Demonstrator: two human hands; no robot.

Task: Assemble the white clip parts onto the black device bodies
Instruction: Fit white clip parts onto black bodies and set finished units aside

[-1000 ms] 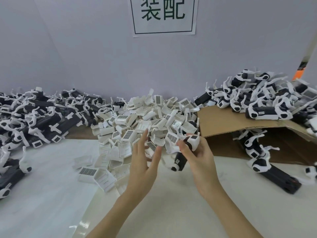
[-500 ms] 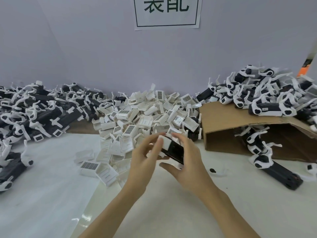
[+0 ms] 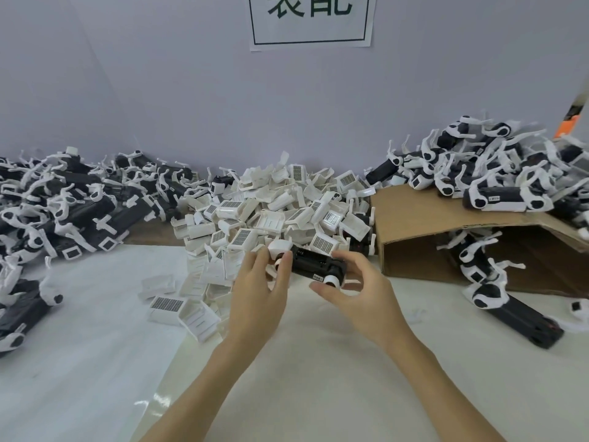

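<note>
Black device body [image 3: 315,265] held level above the worktop [image 3: 318,362], just in front of the white clip pile [image 3: 274,215]. Left hand [image 3: 258,298]: fingers curled on its left end at a white part. Right hand [image 3: 360,295]: thumb and fingers pinch its right end. Cardboard box [image 3: 446,224] lies to the right.

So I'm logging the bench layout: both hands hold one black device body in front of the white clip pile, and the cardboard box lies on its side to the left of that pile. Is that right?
Not quite. In the head view the cardboard box lies on its side to the right of the white clip pile, not the left. The rest holds: the left hand and right hand hold one black device body in front of the pile.
</note>
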